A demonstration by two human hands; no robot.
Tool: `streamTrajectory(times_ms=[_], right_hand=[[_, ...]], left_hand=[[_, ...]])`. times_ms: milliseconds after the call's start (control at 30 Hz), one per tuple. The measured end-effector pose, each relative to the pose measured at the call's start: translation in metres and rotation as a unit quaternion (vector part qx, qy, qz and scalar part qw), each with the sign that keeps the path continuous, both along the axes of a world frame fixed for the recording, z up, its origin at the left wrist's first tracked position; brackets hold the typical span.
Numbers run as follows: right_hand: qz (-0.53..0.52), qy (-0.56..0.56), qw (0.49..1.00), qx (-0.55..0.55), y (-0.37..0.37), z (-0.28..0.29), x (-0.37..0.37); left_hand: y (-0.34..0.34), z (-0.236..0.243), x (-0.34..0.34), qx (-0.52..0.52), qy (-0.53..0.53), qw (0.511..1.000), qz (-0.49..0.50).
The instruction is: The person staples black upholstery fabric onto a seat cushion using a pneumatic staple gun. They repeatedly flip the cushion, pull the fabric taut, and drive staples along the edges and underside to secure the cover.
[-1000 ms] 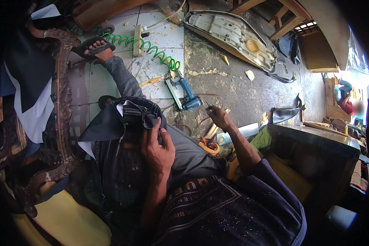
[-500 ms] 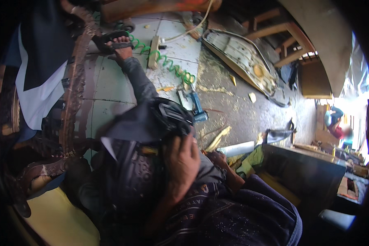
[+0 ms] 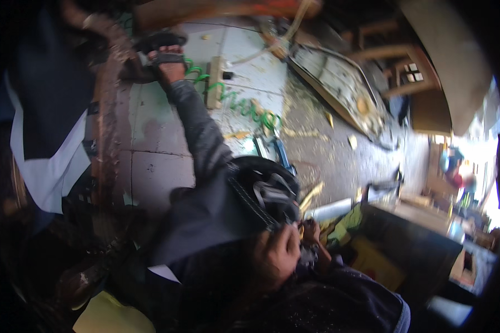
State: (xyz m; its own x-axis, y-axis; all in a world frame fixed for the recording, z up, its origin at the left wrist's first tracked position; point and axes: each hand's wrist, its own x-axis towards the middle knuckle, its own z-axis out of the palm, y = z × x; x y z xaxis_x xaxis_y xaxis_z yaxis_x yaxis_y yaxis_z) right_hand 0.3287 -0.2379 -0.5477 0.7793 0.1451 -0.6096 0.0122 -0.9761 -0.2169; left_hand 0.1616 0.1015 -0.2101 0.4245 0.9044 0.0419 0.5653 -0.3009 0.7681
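Observation:
A black, leather-like cover [image 3: 205, 227] with a line of light stitching and a glossy rounded end [image 3: 272, 188] lies across my lap. My left hand [image 3: 282, 255] is closed, its bent fingers pinching the edge of this cover near the rounded end. Just beyond it, my right hand [image 3: 312, 232] is curled beside the same end, partly hidden; what its fingers hold cannot be made out. Past the cover, a blue pneumatic staple gun [image 3: 282, 154] rests on the floor, next to a green coiled air hose [image 3: 250, 110].
My sandalled foot [image 3: 166, 54] is stretched out on the tiles. Near the hose lies a power strip [image 3: 214, 83]. A motorcycle seat base [image 3: 339, 83] lies farther right. Foam scraps [image 3: 353, 142] litter the floor. A dark cabinet [image 3: 411, 227] stands at right; a distant person [image 3: 456, 171] is blurred.
The view has shifted and blurred. The cover's rounded end and my left hand sit farther right and lower in the picture. My left hand still grips the cover; my right hand stays close by.

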Motion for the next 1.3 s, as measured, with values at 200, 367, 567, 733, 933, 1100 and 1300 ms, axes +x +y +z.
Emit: streamTrajectory(times_ms=[200,367,567,733,933,1100,1300], right_hand=[[-0.083,-0.042,0.991,0.101,0.007,0.012,-0.023],[-0.129,0.033,0.987,0.085,0.016,-0.002,0.000],[-0.239,0.183,0.929,0.217,0.039,0.007,0.009],[-0.306,0.271,0.856,0.316,0.027,0.002,0.000],[-0.228,0.147,0.929,0.252,0.024,0.005,-0.007],[-0.226,0.100,0.949,0.194,0.053,0.061,0.021],[-0.194,-0.010,0.979,0.064,0.061,0.128,0.104]], left_hand=[[-0.033,-0.013,0.011,0.006,0.021,0.996,-0.083],[-0.050,-0.047,0.039,0.018,-0.020,0.997,-0.075],[-0.050,-0.024,0.055,-0.029,-0.075,0.996,-0.041],[-0.067,0.058,0.000,-0.018,-0.160,0.987,0.003],[-0.022,0.050,-0.046,-0.119,-0.323,0.939,0.017],[0.056,0.019,-0.044,-0.206,-0.320,0.922,0.073],[0.103,0.025,-0.026,-0.253,-0.306,0.915,0.069]])
